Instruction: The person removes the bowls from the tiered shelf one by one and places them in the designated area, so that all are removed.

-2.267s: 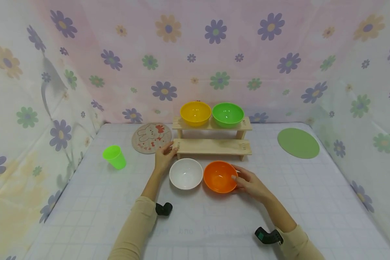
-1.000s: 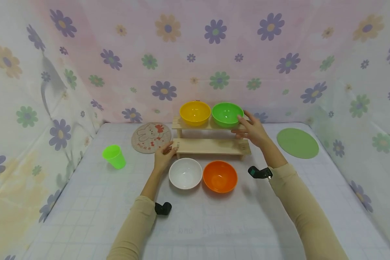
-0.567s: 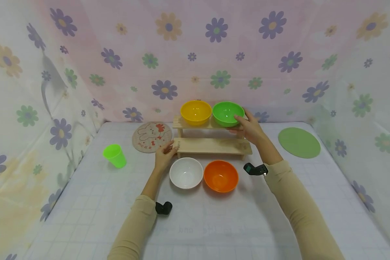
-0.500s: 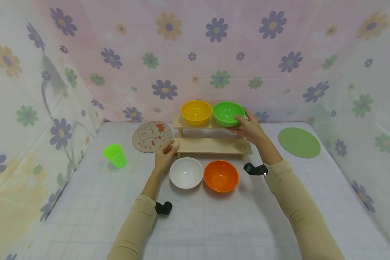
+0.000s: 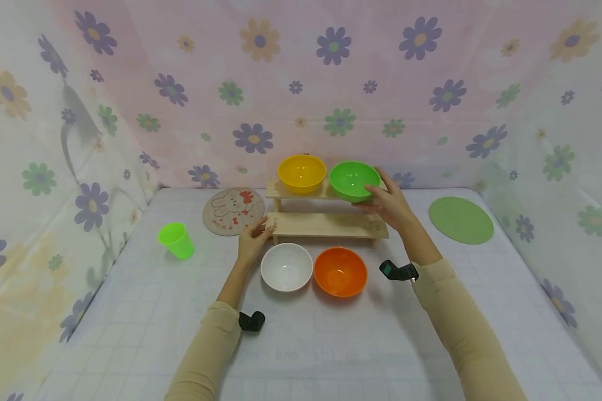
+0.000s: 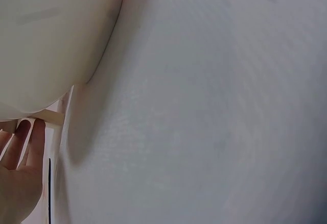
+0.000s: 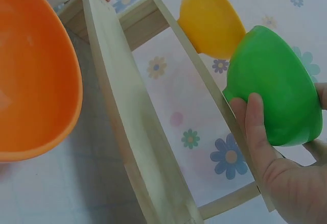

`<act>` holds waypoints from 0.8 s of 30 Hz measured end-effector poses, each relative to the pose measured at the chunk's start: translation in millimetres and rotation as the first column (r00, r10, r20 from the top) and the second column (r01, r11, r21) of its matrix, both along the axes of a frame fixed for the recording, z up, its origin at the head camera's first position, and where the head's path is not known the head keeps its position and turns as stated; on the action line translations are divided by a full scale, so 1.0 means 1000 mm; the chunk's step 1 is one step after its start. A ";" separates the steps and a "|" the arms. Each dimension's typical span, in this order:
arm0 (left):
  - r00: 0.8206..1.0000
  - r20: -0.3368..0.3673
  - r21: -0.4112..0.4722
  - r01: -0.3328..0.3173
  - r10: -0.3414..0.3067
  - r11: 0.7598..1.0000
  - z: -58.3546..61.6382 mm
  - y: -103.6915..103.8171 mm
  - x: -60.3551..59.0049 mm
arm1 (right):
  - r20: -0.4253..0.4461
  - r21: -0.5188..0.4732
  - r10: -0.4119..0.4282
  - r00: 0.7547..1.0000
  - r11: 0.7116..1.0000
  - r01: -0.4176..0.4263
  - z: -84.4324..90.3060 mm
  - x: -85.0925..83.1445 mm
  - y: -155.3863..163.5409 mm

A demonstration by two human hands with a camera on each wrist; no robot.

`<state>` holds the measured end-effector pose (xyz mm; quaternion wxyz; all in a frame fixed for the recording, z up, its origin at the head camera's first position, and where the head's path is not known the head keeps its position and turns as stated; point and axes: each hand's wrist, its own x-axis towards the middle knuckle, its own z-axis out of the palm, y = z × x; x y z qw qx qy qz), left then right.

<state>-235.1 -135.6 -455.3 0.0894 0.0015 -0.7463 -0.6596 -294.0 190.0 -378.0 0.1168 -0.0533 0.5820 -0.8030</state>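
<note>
My right hand (image 5: 381, 192) grips a green bowl (image 5: 353, 180) by its right rim, just above the right end of the top shelf of a two-step wooden rack (image 5: 326, 225). In the right wrist view the thumb (image 7: 257, 127) lies on the green bowl (image 7: 273, 96), which is tilted. A yellow bowl (image 5: 301, 172) stands on the top shelf beside it. My left hand (image 5: 253, 238) rests with straight fingers against the left end of the rack's lower shelf. A white bowl (image 5: 286, 267) and an orange bowl (image 5: 340, 271) sit on the table in front of the rack.
A green cup (image 5: 176, 240) stands at the left. A round bunny coaster (image 5: 233, 211) lies left of the rack and a round green mat (image 5: 460, 220) at the right. Flowered cloth walls close in the back and both sides.
My right hand left the orange bowl, reached up to the top shelf and took hold of the green bowl, which has shifted slightly toward me. The left hand stayed on the rack.
</note>
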 end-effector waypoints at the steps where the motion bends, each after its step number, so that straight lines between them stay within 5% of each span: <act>1: 1.000 -0.003 0.003 0.004 -0.004 1.000 0.000 0.000 0.000 | 0.003 0.002 0.000 1.000 1.000 0.000 0.000 0.002 0.001; 24: 1.000 -0.010 0.033 0.001 -0.001 0.999 -0.002 0.000 0.000 | -0.036 0.134 0.036 0.999 0.990 -0.031 -0.016 0.062 0.032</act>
